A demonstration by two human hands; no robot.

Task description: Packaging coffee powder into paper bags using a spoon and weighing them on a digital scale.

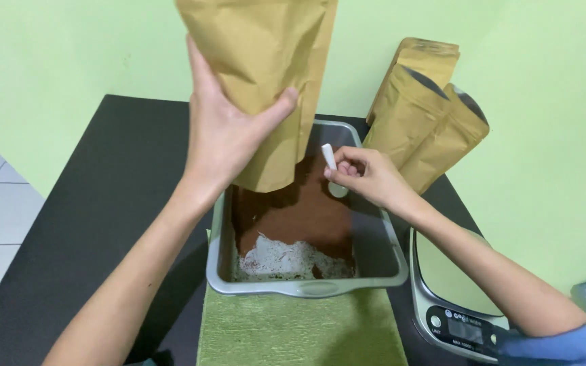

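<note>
The brown paper pouch (pixel 266 81) runs off the top edge, its mouth out of view; the left hand (pixel 228 129) holds it upright over the grey tray (pixel 306 288), fingers and thumb wrapped around its sides. The pouch hides the tray's far left corner. The right hand (pixel 367 176) pinches a white scoop (pixel 334 173) over the brown powder (pixel 293 217). Three more pouches (pixel 428 115) lean on the green wall. A scale (pixel 452 298), partly covered by the right forearm, sits on the black table (pixel 103 203)
</note>
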